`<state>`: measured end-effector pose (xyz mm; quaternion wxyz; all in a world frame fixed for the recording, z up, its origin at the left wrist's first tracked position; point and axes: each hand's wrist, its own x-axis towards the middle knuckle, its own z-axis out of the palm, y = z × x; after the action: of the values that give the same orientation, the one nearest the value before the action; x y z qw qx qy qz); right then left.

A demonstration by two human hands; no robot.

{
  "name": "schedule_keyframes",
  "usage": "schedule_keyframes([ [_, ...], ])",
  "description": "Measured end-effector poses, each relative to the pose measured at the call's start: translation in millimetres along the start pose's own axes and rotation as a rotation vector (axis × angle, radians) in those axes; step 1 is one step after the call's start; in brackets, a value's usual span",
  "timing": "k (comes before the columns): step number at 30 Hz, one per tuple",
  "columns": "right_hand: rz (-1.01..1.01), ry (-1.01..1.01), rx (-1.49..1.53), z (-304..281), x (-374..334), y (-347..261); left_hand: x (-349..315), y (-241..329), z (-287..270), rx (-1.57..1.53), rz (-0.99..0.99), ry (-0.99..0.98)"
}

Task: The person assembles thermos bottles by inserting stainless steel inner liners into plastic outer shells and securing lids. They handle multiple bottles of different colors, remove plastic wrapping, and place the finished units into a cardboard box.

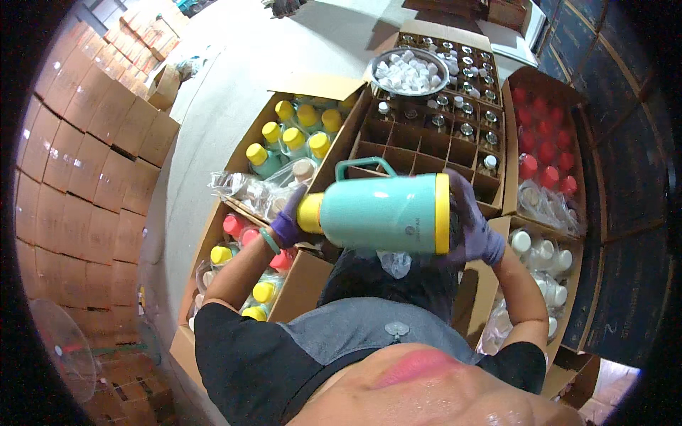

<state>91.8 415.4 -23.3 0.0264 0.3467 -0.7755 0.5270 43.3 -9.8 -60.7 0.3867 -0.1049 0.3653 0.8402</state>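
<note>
A mint-green vacuum jug (380, 213) with a yellow cap, a yellow base band and a green handle lies sideways between my two gloved hands. My left hand (288, 220), in a purple glove, is closed round the capped end. At the other end, my right hand (474, 231) grips the yellow base, its palm side partly hidden. Beyond the jug stands a divided carton (398, 135), part of its cells filled with glass liners with silvery tops. A metal bowl (410, 91) of small white pieces rests on that carton.
Cartons surround me: yellow-capped green jugs (293, 138) at left, mixed pink- and yellow-capped ones (263, 292) nearer, red-topped ones (543, 135) at right, white-capped ones (545, 250) below those. Stacked brown boxes (85, 184) line the left; dark boxes (621, 213) wall the right.
</note>
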Motion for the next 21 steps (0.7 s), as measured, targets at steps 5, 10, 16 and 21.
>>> schedule_keyframes([
  [5,0.79,0.137,0.989,12,-59,38,-8,-15,54,0.722,0.841,-0.002],
  [10,0.593,0.185,0.862,10,-67,3,-26,3,59,1.145,0.696,-0.146],
  [16,0.234,0.123,0.11,6,-60,-14,2,-26,16,0.41,-0.053,0.144],
  [21,0.861,0.247,1.209,18,-108,30,-25,-27,70,0.884,0.611,-0.217],
])
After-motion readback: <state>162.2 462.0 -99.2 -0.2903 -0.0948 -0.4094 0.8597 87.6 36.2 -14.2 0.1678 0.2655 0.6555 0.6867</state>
